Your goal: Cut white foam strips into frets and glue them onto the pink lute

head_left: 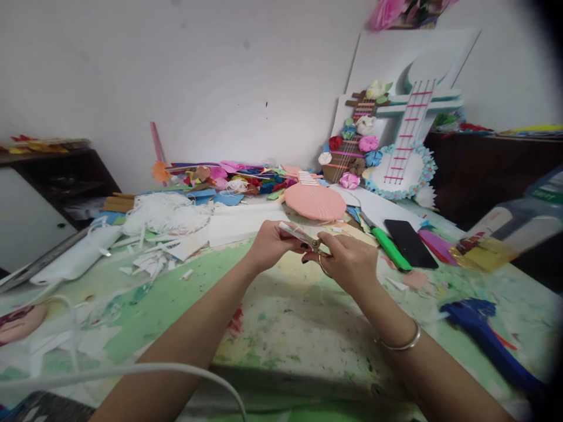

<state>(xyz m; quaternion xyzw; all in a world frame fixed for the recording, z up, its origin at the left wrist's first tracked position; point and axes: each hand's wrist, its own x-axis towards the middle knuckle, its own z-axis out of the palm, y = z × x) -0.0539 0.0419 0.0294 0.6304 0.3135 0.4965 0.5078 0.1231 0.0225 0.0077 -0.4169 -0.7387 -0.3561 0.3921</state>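
Note:
My right hand [349, 261] is closed around the handles of a pair of scissors [315, 242], with a finger through the gold-coloured loop. The blades point left toward my left hand [270, 246]. My left hand is closed in a pinch on a small white piece [288, 227], perhaps paper, lying along the blades. Its exact kind is hard to make out. Both hands are held close together above the near middle of the table. Just beyond them stands a pink paper guitar shape [314, 201] with white strings.
A green cutter [390, 249], a black phone [411, 243] and a blue glue gun [488, 334] lie to the right, near a clear bottle [505, 228]. White scraps [152, 258] and tangled white string [167, 214] are at left. A white cable [176, 368] crosses the foreground. Decorated guitars [407, 140] lean at the back.

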